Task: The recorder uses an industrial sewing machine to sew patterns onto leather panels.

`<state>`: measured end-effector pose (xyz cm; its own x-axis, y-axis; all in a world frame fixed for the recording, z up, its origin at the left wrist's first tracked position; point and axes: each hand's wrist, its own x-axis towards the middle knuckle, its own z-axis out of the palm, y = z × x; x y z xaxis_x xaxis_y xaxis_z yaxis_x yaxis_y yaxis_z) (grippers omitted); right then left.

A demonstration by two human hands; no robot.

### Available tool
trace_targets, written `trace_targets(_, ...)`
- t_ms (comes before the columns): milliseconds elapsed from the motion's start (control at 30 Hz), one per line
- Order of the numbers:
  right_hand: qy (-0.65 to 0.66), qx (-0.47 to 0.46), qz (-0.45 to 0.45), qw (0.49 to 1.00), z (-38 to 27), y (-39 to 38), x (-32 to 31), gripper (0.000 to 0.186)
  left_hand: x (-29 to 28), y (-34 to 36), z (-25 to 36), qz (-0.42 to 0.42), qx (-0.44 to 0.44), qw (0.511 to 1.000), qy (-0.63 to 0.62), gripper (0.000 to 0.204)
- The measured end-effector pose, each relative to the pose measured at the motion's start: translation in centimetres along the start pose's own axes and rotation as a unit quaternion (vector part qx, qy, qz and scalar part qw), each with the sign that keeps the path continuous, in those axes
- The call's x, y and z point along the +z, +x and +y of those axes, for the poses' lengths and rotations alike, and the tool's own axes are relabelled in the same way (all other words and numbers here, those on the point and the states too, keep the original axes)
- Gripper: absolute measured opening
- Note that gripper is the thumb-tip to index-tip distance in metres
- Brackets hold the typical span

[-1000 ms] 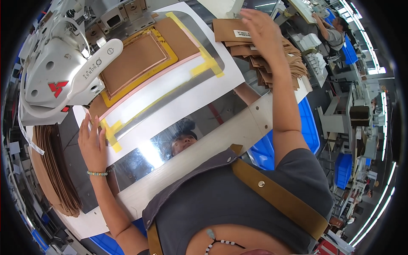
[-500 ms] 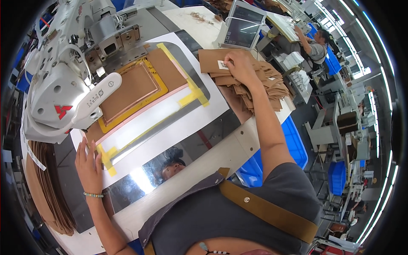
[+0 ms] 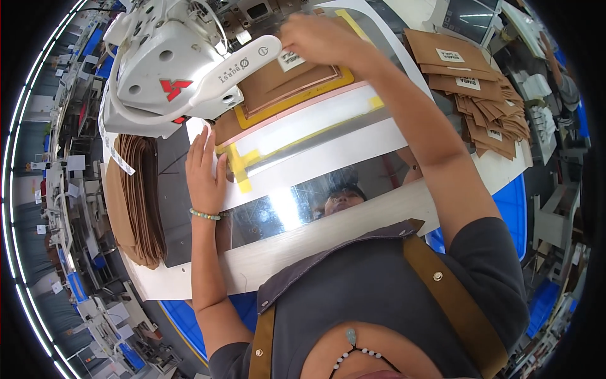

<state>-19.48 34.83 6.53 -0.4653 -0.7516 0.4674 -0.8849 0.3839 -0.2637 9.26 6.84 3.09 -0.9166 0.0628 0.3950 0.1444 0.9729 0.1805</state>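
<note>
My left hand (image 3: 206, 169) lies flat, fingers stretched, on the left edge of a white template sheet (image 3: 410, 120) beside yellow tape. Over the template, my right hand (image 3: 325, 41) reaches in with curled fingers, partly behind the sewing machine's white handle (image 3: 243, 66). A white printed label (image 3: 291, 61) shows just below those fingers, which seem to pinch its upper edge. It is above a brown piece (image 3: 268, 90) set inside a yellow-edged frame (image 3: 297, 101). Whether the label is fixed to anything cannot be made out.
The white machine head (image 3: 145, 76) stands close above the template's left side. A stack of brown pieces (image 3: 136, 202) lies at left. At right is a fanned pile of labelled brown pieces (image 3: 486, 95), by a screen (image 3: 464, 19). Blue bins (image 3: 511, 211) sit below the table edge.
My right hand has moved left from the brown pile to the framed piece, where a white label now shows. My left hand stays on the template's edge. The head view has turned.
</note>
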Motion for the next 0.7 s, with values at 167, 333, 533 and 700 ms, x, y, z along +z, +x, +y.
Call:
trace_targets(167, -0.056, -0.079, -0.015, 0.995, -1.4, -0.6, 4.1, 0.029, 0.2, 3.1, -1.5, -0.057, 0.071, 0.996, 0.014, 0.048)
trace_targets(333, -0.015, -0.037, -0.045, 0.998, -2.1, -0.1, 4.5, 0.029, 3.2, 7.1, -4.8, -0.069, 0.066, 0.995, 0.039, 0.034)
trace_targets(533, -0.042, -0.032, -0.065, 0.996, -3.2, 0.1, 4.2, 0.031, 6.4, 9.4, -8.5, -0.029, -0.007, 0.983, -0.18, 0.031)
trace_targets(700, -0.061, -0.067, -0.026, 0.996, -2.1, -0.6, 4.9, 0.031, 7.6, 12.2, -7.4, -0.104, 0.093, 0.989, -0.053, 0.042)
